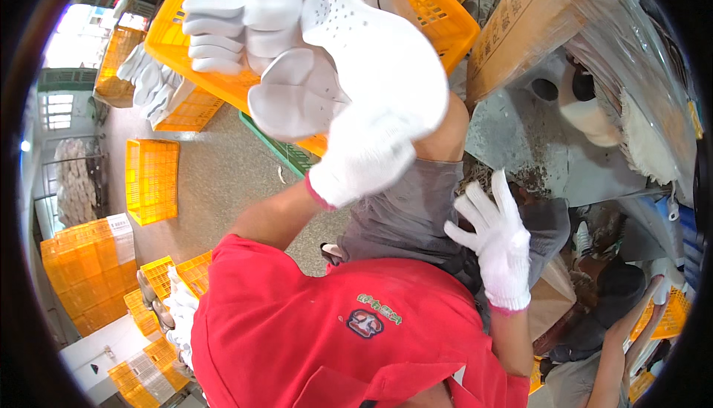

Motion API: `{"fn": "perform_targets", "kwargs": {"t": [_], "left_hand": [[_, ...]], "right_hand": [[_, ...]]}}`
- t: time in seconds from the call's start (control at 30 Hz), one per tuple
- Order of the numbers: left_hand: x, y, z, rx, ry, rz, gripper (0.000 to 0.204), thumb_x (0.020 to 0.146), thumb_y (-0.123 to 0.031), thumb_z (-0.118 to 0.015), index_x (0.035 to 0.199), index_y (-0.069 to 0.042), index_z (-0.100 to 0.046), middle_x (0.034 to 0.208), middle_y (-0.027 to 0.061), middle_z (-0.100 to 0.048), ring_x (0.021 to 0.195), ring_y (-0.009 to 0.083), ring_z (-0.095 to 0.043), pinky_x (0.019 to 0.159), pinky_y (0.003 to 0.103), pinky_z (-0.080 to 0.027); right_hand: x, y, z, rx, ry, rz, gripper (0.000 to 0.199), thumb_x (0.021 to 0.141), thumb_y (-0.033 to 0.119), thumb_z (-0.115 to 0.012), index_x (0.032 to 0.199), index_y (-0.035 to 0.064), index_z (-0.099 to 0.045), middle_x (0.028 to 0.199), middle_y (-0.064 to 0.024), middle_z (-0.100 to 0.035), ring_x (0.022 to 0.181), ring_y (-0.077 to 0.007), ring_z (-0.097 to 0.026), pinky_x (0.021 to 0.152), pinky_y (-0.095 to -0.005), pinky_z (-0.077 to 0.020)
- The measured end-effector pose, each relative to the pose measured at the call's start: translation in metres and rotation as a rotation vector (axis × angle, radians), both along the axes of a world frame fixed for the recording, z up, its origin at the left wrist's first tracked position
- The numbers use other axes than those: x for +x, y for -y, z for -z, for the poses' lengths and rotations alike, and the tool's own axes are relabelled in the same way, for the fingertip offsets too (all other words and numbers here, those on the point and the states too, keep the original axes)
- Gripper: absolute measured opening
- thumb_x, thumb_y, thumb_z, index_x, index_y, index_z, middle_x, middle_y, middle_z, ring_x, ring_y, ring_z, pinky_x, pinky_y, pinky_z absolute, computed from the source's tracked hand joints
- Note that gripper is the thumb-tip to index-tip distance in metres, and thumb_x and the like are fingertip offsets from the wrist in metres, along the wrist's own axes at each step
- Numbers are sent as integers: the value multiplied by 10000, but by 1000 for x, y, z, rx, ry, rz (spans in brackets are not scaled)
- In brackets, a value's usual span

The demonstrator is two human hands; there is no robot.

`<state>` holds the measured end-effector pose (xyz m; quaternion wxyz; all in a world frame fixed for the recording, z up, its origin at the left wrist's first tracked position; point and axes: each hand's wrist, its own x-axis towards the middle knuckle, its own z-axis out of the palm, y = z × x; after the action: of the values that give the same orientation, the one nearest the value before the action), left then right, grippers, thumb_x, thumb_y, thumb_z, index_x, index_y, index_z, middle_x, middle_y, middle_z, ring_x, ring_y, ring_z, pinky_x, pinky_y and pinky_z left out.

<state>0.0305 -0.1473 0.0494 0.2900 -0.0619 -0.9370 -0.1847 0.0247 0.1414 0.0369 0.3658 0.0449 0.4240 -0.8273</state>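
Note:
My left hand [364, 159], in a white knit glove, grips a large white shoe sole [394, 66] by its near end. Small holes dot the far part of that sole. It is held above a yellow crate [167, 40] stacked with more white soles [215, 25]; a pair of them [293, 96] leans at the near side, just left of the held one. My right hand [494, 237], gloved the same way, is raised near my knee with fingers spread and nothing in it. The left fingertips are partly hidden by the sole and blurred.
A cardboard box [520, 29] under clear plastic stands at the right, beside a grey metal surface [512, 133]. Yellow crates [152, 181] stand on the floor at the left. A green crate edge [278, 144] shows below the full crate. Another person's arm [613, 363] is at the lower right.

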Motion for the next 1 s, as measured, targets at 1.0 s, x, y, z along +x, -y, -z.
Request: {"fn": "perform_targets", "kwargs": {"t": [1.0], "left_hand": [[-137,-311,73,2138,822,248,335,980,-131,-736,1285,-4,-678,1215,82,-724,1115,201,-686,930,360,-575]], "right_hand": [[36,-125,-40,1390,-430,594,678,925,242,-774,1495,-27,-523,1332,-265,-661,1247,-363,-653,1046,-401,-504]]}}
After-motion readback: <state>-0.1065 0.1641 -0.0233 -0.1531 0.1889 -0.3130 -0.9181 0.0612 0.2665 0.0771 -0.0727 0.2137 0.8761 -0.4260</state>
